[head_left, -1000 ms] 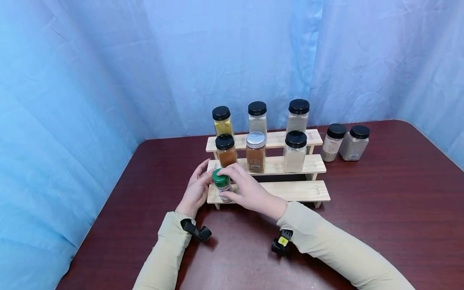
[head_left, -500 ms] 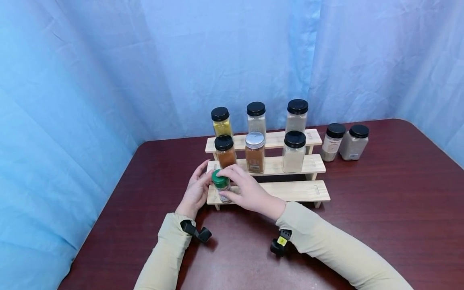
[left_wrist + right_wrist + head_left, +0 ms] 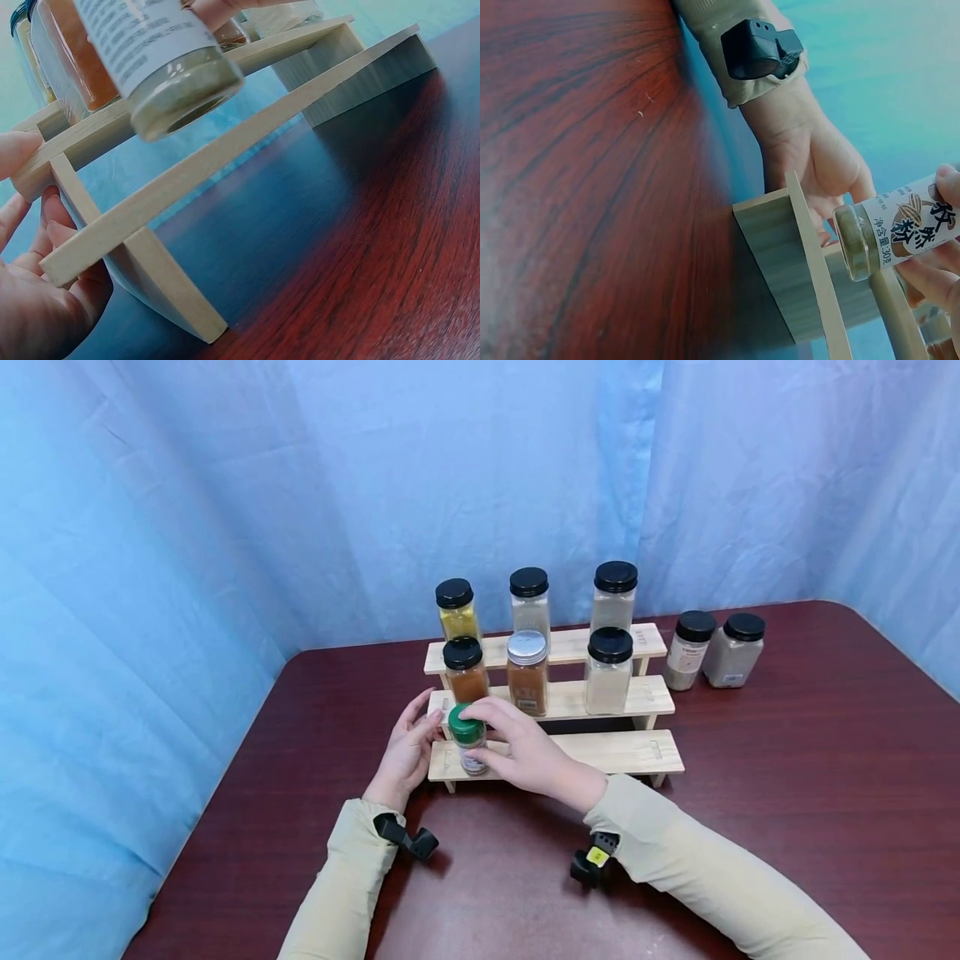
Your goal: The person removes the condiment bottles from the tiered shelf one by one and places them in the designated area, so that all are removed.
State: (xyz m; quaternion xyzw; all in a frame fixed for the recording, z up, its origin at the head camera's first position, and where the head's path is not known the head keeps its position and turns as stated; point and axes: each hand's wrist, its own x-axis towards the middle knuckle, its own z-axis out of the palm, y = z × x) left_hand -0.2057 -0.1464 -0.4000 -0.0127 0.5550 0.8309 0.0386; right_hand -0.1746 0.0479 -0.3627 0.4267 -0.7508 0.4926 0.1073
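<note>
My right hand [image 3: 528, 753] pinches a small spice jar [image 3: 474, 762] with a green lid [image 3: 466, 725]. In the left wrist view the jar's glass base [image 3: 187, 94] hangs tilted, a little above the lowest shelf [image 3: 176, 169]. A white label [image 3: 911, 221] with dark characters faces the right wrist camera. At the left end of the stepped wooden rack [image 3: 600, 750], my left hand [image 3: 407, 753] grips the frame, its thumb [image 3: 19, 150] at the middle shelf's end and its fingers below. Part of the left hand is hidden behind the rack in the right wrist view.
On the middle shelf stand two jars of brown powder [image 3: 527, 683] and a pale one [image 3: 608, 683]. Three black-lidded jars [image 3: 531, 608] line the top shelf. Two more jars [image 3: 686, 658] stand on the dark red table [image 3: 810, 760] right of the rack. Blue curtains [image 3: 465, 477] surround the table.
My right hand has shifted slightly to the right with the green-lidded spice jar, away from the left fingers. The left hand stays at the rack's end.
</note>
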